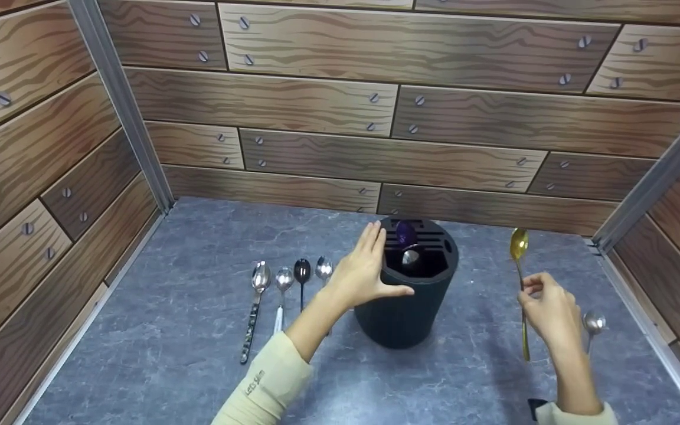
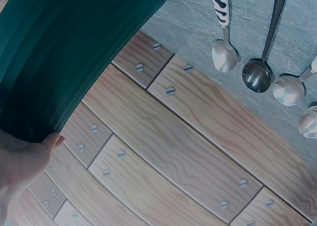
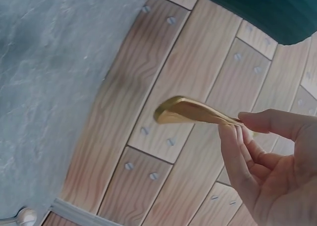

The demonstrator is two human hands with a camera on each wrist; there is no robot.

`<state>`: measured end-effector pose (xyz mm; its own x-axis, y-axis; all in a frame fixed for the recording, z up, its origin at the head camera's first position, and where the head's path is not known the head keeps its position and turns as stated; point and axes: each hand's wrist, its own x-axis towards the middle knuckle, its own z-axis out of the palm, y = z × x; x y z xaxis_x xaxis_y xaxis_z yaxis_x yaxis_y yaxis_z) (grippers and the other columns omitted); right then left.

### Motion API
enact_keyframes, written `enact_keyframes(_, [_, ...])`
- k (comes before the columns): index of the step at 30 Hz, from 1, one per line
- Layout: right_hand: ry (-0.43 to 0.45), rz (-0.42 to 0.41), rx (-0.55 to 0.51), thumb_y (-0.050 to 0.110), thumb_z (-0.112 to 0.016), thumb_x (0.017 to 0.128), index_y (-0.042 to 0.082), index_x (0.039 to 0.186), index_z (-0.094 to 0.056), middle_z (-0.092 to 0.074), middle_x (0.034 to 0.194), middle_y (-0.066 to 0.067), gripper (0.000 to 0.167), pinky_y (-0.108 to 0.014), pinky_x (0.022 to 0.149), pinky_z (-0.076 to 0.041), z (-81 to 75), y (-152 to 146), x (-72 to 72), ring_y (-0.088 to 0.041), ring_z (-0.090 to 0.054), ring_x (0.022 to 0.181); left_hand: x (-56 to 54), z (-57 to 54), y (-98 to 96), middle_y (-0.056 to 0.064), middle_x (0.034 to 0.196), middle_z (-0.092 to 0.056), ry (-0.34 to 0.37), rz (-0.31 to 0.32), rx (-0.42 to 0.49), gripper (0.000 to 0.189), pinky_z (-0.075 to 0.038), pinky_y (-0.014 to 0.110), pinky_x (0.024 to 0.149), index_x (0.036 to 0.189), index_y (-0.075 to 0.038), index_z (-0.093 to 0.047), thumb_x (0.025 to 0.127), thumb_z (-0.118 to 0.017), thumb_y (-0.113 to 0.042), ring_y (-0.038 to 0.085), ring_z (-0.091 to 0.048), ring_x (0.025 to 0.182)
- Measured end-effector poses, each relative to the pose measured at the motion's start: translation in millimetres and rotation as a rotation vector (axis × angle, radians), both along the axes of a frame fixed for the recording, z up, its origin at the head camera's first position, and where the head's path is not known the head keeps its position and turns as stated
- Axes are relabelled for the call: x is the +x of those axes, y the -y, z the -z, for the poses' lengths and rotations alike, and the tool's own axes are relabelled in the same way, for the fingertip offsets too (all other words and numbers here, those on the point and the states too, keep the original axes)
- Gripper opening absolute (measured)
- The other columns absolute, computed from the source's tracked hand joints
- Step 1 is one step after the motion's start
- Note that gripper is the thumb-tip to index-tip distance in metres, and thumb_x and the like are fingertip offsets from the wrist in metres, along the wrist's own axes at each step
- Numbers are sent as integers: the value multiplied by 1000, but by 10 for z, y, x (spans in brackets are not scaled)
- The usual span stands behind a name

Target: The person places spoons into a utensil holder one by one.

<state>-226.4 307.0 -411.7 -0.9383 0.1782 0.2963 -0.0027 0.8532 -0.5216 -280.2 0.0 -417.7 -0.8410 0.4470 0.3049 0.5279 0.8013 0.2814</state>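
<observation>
Between thumb and fingertips my right hand [image 1: 552, 310] pinches a gold spoon [image 1: 519, 245] partway along its handle, bowl end up. The right wrist view shows the handle end of this gold spoon [image 3: 183, 110] jutting from the pinch. My left hand [image 1: 360, 274] rests against the left side and rim of a dark utensil holder [image 1: 405, 313], fingers straight and thumb spread. Its top has slots and a large opening. A purple spoon [image 1: 405, 234] and a silver spoon [image 1: 410, 257] stand in the holder; their handles are hidden.
Left of the holder lie a spoon with a patterned handle [image 1: 249, 330], a white-handled spoon [image 1: 284, 280], a black spoon [image 1: 302, 271] and another silver spoon [image 1: 324, 268], partly behind the left arm. A small spoon [image 1: 594, 321] lies at right. Wood-patterned walls [image 1: 316, 100] enclose the grey table [image 1: 198, 236].
</observation>
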Motion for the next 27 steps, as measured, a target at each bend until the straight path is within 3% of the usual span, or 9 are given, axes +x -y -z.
enact_keyframes(5, [-85,14,-9,5,-60,82,-2,99,-59,-64,90,-15,18,-36,54,-40,-87,103,26,-28,-57,66,-6,8,0,17,150,-11,-3,2,3,117,-35,35,99,144,4,-17,67,-53,-77,24,-4,137])
enact_keyframes(11, [-170,33,-41,4,-61,83,-2,100,-59,-64,92,-15,18,-48,68,-43,-185,237,54,-36,-62,82,-5,10,1,18,150,-12,-21,2,-5,117,-35,35,99,144,4,-17,67,-53,-77,25,-6,137])
enact_keyframes(17, [-213,25,-80,4,-62,82,0,100,-59,-64,90,-12,18,-42,71,-43,-270,354,69,-31,-63,81,-5,10,5,17,150,-12,-13,2,1,117,-36,35,98,144,3,-17,67,-53,-77,24,-4,137])
enact_keyframes(23, [-258,-4,-111,1,-64,81,1,98,-60,-65,87,-11,18,-38,70,-41,-324,451,81,-30,-62,79,4,3,10,18,150,-10,-15,7,-11,117,-31,34,102,144,4,-16,68,-52,-77,25,-4,137])
enact_keyframes(27, [-300,-27,-110,-1,-66,79,1,97,-61,-65,85,-10,19,-33,69,-39,-361,506,92,-20,-60,75,1,5,14,18,150,-11,-24,4,-17,117,-30,34,102,144,5,-17,68,-52,-77,25,-5,137])
